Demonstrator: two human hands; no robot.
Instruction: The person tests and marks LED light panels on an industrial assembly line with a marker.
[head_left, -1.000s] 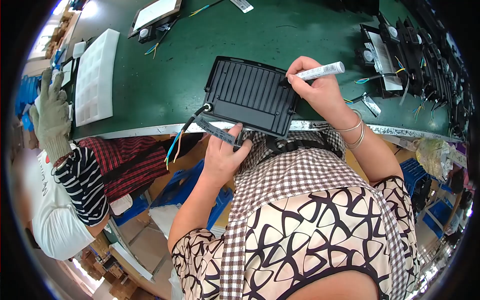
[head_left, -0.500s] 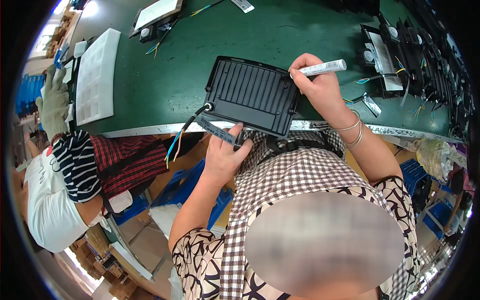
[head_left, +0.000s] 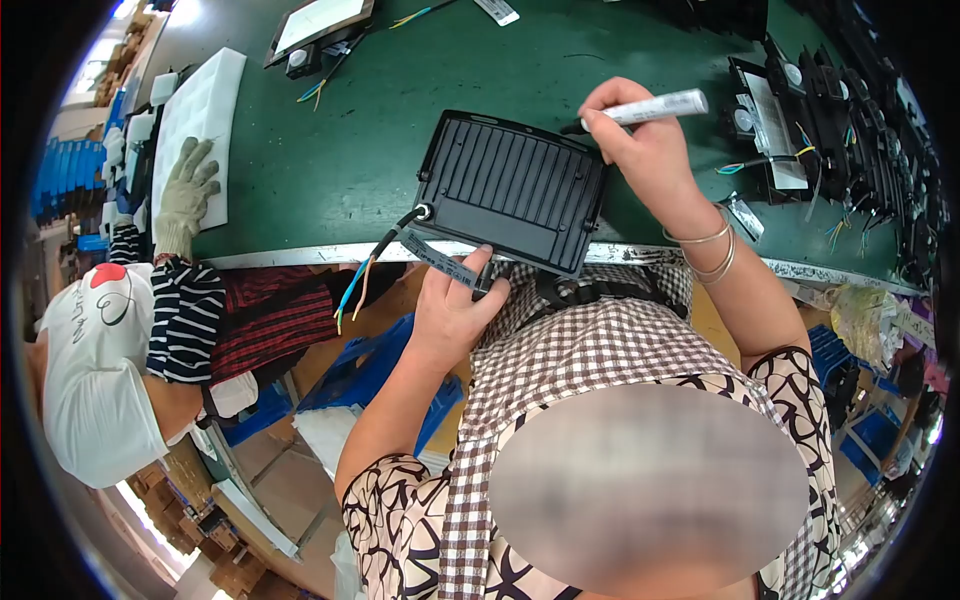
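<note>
A black floodlight with a ribbed back lies tilted at the table's front edge, ribs facing up. Its lower edge is held by my left hand, with the thumb and fingers closed about the bracket there. From its left corner hangs a cable ending in bare coloured wires, and a printed label lies against my fingers. My right hand pinches a white marker pen; its dark tip points left, close above the floodlight's upper right corner.
On the green table, a white foam tray lies left, under a co-worker's gloved hand. Another floodlight sits at the back left. Several more floodlights with sensors and loose wires crowd the right side.
My right hand and the marker have lifted slightly up and right, off the floodlight's corner. The co-worker's gloved hand has moved right onto the foam tray. My left hand keeps its hold.
</note>
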